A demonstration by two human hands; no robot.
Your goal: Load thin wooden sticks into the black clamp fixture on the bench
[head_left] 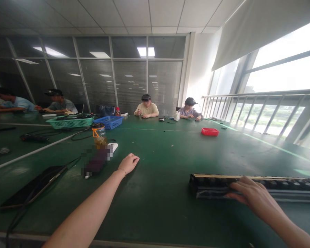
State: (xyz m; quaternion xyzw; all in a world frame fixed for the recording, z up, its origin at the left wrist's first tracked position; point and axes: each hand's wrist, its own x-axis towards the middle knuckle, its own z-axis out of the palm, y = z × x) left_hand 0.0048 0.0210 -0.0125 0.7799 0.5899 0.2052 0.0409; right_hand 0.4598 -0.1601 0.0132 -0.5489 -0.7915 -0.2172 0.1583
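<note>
1. Well left of the black case [217,188], a dark slab [28,189] lies on the bench [165,158], its kind unclear.
2. Left of the case, the left grip [130,163] curls, palm hidden; I cannot tell whether it holds anything.
3. The case lies on the bench, right end cut off.
4. Over the case, the right grip [254,194] bends; whether it clasps, I cannot tell.

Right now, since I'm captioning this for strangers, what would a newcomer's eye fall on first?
Probably the right hand at the long black bar, near right, and the left hand over the green table, left of centre. Farther back on the right, a small red tray stands out against the green.
</note>
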